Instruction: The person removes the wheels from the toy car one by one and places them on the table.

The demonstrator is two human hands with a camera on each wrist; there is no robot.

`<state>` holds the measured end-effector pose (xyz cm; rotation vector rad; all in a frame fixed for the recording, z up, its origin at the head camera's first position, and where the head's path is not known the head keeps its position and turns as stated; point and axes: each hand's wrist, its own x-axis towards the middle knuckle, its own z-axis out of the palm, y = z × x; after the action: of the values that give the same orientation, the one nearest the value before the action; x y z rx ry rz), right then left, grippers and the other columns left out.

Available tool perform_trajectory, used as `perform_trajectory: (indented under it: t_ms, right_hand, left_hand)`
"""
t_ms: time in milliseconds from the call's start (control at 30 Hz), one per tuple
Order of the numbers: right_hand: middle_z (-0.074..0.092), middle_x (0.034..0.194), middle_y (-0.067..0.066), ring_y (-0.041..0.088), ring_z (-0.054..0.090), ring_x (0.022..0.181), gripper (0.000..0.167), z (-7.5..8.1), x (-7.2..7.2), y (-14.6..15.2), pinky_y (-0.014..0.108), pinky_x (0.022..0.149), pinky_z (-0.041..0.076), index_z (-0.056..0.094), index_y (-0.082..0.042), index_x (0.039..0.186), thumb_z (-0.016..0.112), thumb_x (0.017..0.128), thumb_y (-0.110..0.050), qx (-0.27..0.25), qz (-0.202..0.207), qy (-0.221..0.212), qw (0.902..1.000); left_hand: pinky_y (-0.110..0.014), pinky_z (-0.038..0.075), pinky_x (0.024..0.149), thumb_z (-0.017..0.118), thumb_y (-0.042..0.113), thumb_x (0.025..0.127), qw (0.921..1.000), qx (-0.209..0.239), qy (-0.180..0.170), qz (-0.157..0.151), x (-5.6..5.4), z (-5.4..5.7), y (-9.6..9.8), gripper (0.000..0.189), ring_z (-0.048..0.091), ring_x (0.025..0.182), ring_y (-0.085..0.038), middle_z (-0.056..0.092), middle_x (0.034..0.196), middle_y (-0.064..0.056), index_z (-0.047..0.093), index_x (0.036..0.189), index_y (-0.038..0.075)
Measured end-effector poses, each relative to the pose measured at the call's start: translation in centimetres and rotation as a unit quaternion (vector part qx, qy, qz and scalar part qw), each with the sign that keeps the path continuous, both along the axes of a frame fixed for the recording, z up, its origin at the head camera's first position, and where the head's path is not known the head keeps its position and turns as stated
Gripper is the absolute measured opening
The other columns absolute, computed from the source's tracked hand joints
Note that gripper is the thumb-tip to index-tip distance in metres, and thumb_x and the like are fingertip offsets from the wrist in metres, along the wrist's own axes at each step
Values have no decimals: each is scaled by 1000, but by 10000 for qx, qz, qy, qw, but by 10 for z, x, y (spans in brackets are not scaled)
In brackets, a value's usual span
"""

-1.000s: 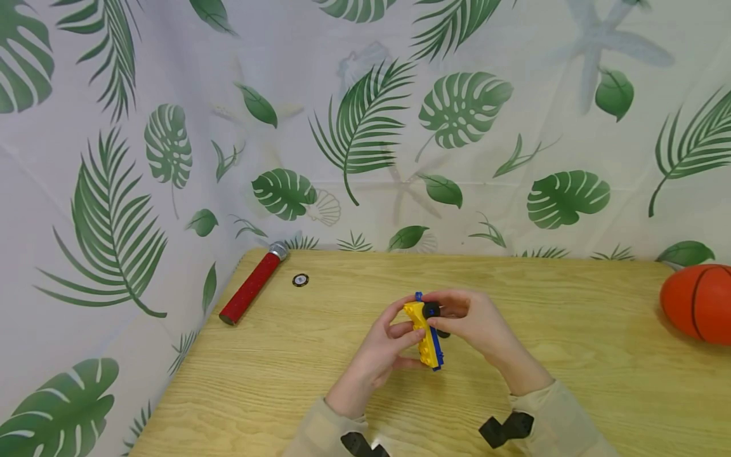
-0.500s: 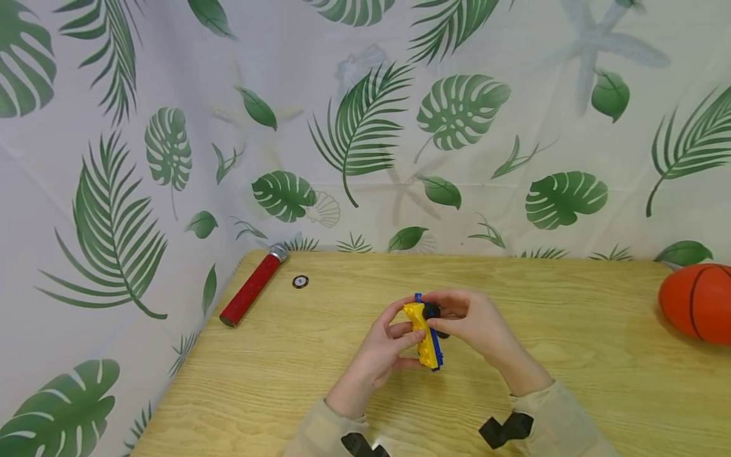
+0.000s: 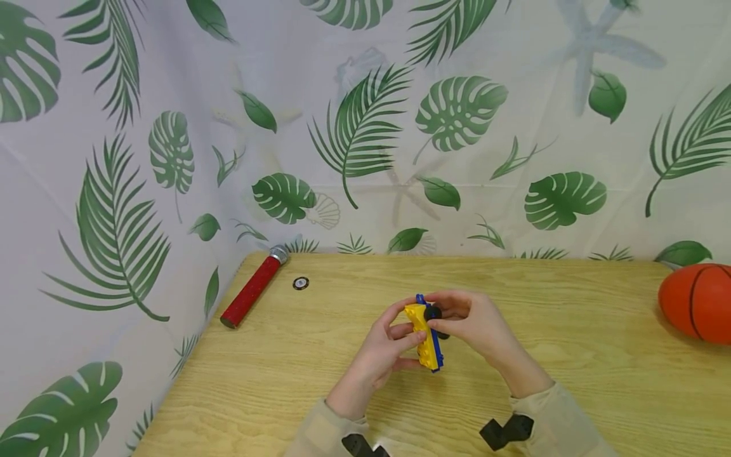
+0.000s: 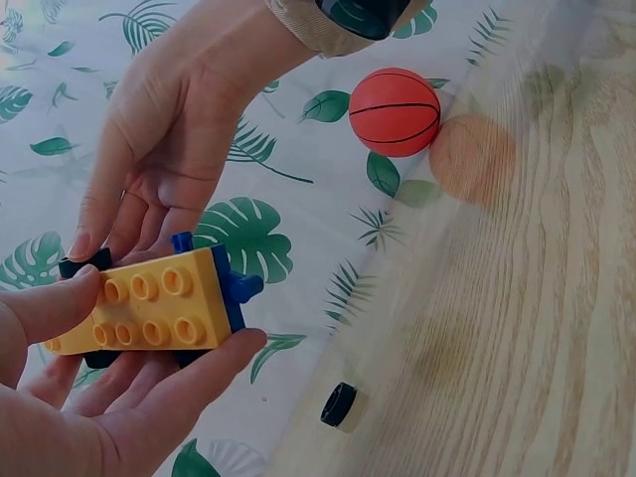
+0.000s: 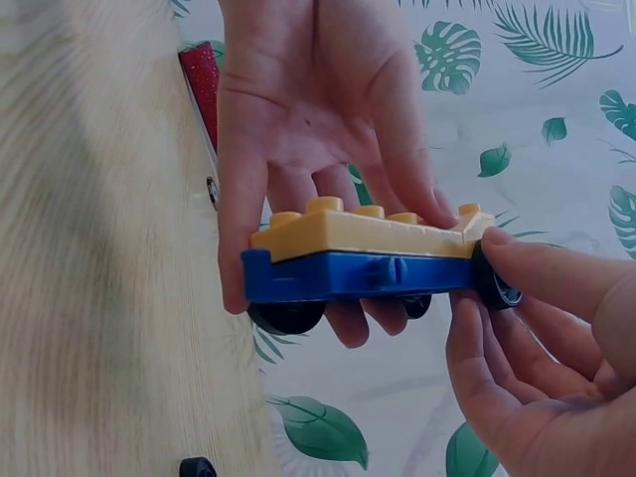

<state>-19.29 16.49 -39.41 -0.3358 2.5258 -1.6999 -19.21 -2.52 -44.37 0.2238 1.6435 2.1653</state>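
A toy building-block car (image 3: 427, 354), yellow and studded on top with a blue chassis, is tilted up between both hands over the table. My left hand (image 3: 378, 357) grips its body, thumb on the yellow top and fingers reaching round to the far side. With thumb and fingers, my right hand (image 3: 485, 327) pinches a black wheel (image 5: 497, 278) at one end of the car. On the chassis side facing the right wrist view, a bare blue peg (image 5: 396, 269) sticks out. More black wheels (image 5: 288, 317) show beneath the car. A loose black wheel (image 4: 339, 404) stands on the table in the left wrist view.
A red microphone (image 3: 251, 291) with a silver head lies at the table's back left. Beside it is a small round black-and-white disc (image 3: 301, 283). An orange-red basketball-patterned ball (image 3: 698, 303) sits at the far right. A leaf-printed cloth (image 3: 365, 158) hangs behind the table (image 3: 274, 381).
The head view has shifted slightly, with the backdrop a little lower. Both hands keep nearly the same hold on the car and wheel.
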Motion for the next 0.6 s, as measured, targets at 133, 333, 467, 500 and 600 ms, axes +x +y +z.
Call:
perform_trajectory:
  t_ms: [133, 333, 467, 500, 600]
  right_hand:
    - [70, 114, 16, 21, 67, 95, 41, -1, 0, 0, 23, 79, 58, 65, -2, 127, 74, 89, -12, -35, -57, 5, 10000]
    - [71, 112, 15, 20, 67, 93, 41, -1, 1, 0, 24, 78, 58, 66, -2, 126, 76, 88, -14, 95, -187, 23, 9998]
    - [72, 105, 11, 18, 66, 90, 40, -1, 0, 0, 26, 77, 58, 68, -4, 124, 77, 87, -17, 267, -302, -81, 9992]
    - [73, 104, 11, 18, 66, 90, 40, -1, 0, 0, 27, 78, 58, 68, -5, 124, 77, 87, -18, 308, -331, -111, 9989]
    - [73, 101, 9, 17, 67, 89, 40, -1, 0, 1, 31, 79, 59, 69, -5, 122, 78, 86, -21, 380, -394, -146, 9984]
  left_hand:
    - [-41, 62, 71, 61, 5, 97, 10000, 10, 1, -7, 0, -1, 0, 54, 69, 97, -23, 68, 119, -14, 47, 145, 26]
    - [-43, 62, 72, 62, 5, 97, 10000, 28, -13, 12, -1, -1, 0, 55, 69, 99, -24, 68, 119, -14, 47, 145, 26]
    - [-45, 62, 74, 62, 6, 96, 10000, 14, 9, 19, -1, -1, 0, 55, 69, 100, -25, 68, 121, -15, 47, 145, 26]
    - [-46, 62, 74, 62, 6, 96, 10000, 7, 26, 16, -1, -1, 0, 55, 69, 100, -25, 68, 121, -15, 47, 145, 26]
    - [-45, 62, 73, 63, 7, 97, 10000, -5, 56, -4, -1, -1, -1, 55, 69, 99, -24, 68, 121, -16, 46, 145, 26]
